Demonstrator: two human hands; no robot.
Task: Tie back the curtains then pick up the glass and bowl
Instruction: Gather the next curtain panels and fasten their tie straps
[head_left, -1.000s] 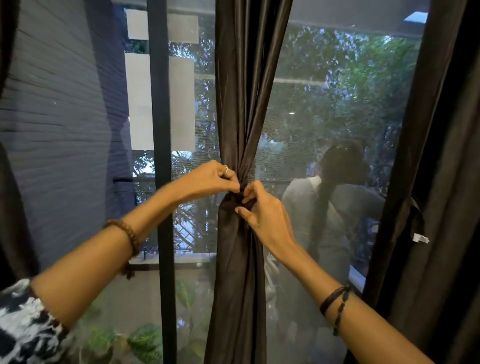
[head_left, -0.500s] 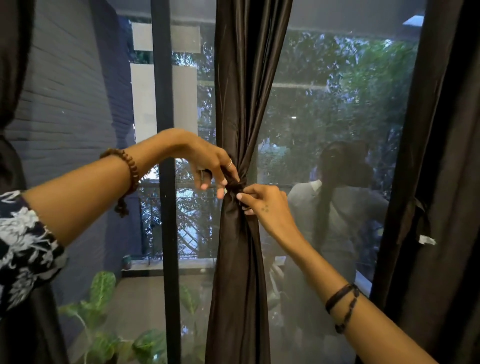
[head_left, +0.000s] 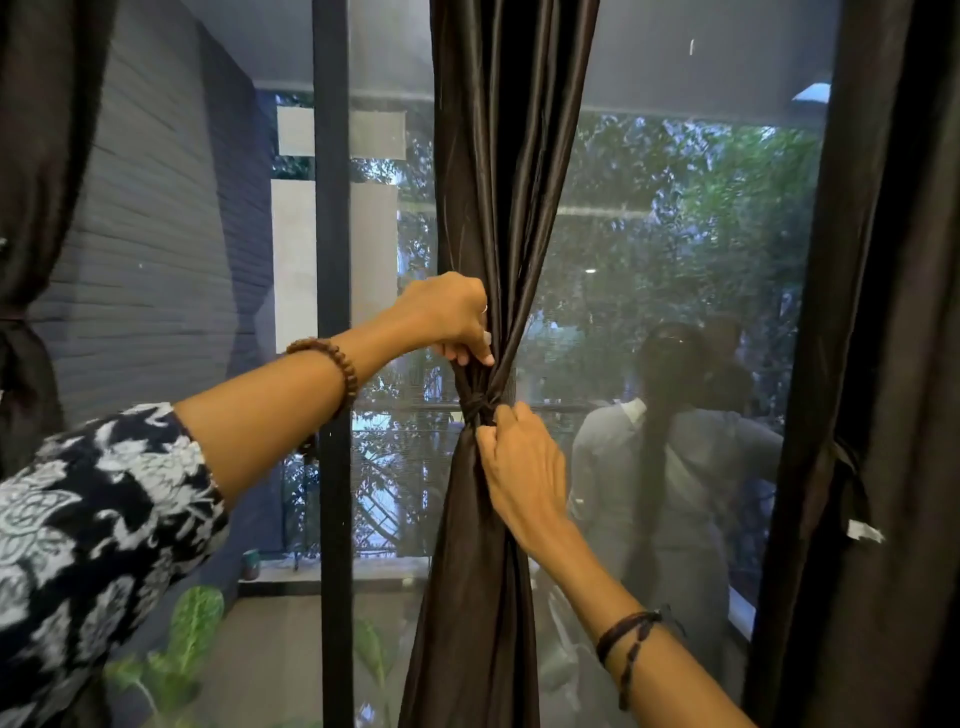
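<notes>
Black window frame (head_left: 332, 260) left of centre, another dark curtain (head_left: 893, 364) at right. Centre curtain (head_left: 498, 182), dark and glossy, is cinched at a tie (head_left: 480, 408); left hand (head_left: 447, 317) pinches folds above, right hand (head_left: 524, 467) grips fabric just below.

Satiny, glossy cloth curtain (head_left: 498, 208) (beaded wooden bracelet (head_left: 332, 364)).

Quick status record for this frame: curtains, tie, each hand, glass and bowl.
middle curtain: gathered, cinched at the tie
right curtain: tie band around it
left hand: grips the curtain just above the tie
right hand: grips the curtain at and below the tie
glass, bowl: not in view
window frame: behind the left hand
</notes>
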